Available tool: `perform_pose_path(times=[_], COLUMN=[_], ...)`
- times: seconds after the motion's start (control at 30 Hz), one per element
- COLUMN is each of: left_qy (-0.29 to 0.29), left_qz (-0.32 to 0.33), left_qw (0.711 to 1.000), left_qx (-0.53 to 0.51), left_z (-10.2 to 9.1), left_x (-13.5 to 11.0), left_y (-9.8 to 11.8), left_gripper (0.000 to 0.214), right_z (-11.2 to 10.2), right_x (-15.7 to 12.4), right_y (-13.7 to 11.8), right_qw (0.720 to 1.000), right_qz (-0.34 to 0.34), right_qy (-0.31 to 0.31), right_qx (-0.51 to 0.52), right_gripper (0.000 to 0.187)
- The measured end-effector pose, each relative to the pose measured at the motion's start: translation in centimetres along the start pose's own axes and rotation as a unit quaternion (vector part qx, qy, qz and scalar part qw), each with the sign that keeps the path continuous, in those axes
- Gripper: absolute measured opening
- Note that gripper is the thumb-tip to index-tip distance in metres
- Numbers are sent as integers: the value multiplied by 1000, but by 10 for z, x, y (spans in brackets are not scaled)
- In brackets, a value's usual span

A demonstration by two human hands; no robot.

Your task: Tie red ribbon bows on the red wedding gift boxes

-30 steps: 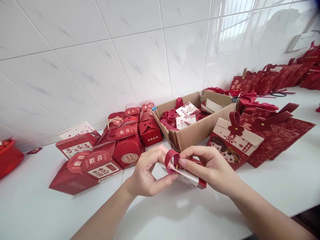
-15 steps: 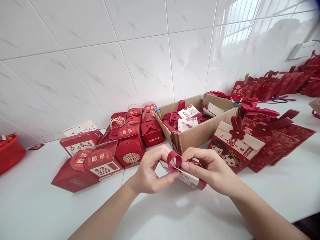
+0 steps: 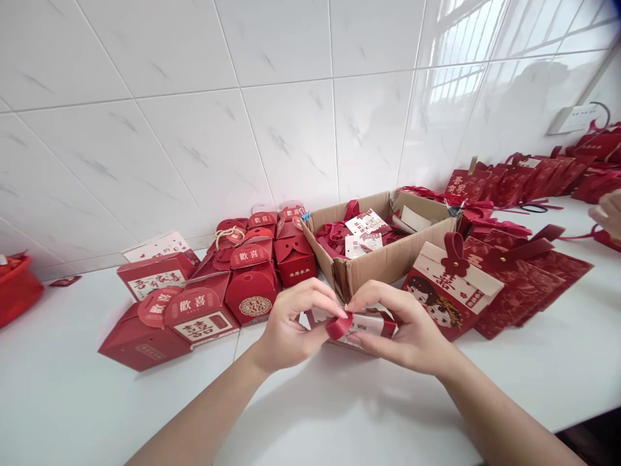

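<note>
Tipped toward the person since half a second ago, the glossy dark-red flat strap loop [image 3: 339, 327] now leans over the front, where it stood upright before; another person's blurred hand [image 3: 609, 213] has also appeared, well to the right of the open brown cardboard box [image 3: 402, 254]. Smooth white tabletop [image 3: 301, 421] extends all around the cardboard box. Left of it, red house-shaped paper gift boxes [image 3: 208, 294] stand clustered. Right of it, flat dark-red patterned paper bags [image 3: 531, 275] fan out behind a cream-and-red cartoon-printed paper bag [image 3: 449, 291]. Just in front of the cardboard box, the person's left hand [image 3: 294, 330] and right hand [image 3: 412, 330] meet at a small pale-and-red printed paper box [image 3: 371, 322]. Left thumb and forefinger close narrowly on the strap loop; right thumb and forefinger curve around the small box, gripping it. Smallest, a gold-coloured metal pin [image 3: 346, 307] shows between the two forefingertips.
</note>
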State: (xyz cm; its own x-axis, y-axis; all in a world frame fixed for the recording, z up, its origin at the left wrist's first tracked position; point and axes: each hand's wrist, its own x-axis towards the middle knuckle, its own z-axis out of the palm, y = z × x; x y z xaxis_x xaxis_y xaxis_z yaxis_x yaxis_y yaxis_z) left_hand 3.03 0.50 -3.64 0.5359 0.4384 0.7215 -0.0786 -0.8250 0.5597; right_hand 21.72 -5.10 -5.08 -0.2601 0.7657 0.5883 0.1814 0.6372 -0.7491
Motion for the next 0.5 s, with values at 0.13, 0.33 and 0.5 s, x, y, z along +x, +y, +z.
perform_pose_path(times=[0.13,0.33,0.5], left_qy=[-8,-14,-11], left_qz=[35,61,55], left_qw=[999,998,998], left_qx=[-23,-24,-4], left_z=[-2,-3,-2], left_x=[1,3,3], left_y=[-4,-3,-2], left_gripper=[16,13,9], right_z=[4,5,5], right_x=[-1,-1,0], right_y=[0,0,0], right_qw=[997,997,997], right_qz=[69,37,-17], right_qy=[31,30,35], right_qx=[4,-63,-66], right_gripper=[28,21,16])
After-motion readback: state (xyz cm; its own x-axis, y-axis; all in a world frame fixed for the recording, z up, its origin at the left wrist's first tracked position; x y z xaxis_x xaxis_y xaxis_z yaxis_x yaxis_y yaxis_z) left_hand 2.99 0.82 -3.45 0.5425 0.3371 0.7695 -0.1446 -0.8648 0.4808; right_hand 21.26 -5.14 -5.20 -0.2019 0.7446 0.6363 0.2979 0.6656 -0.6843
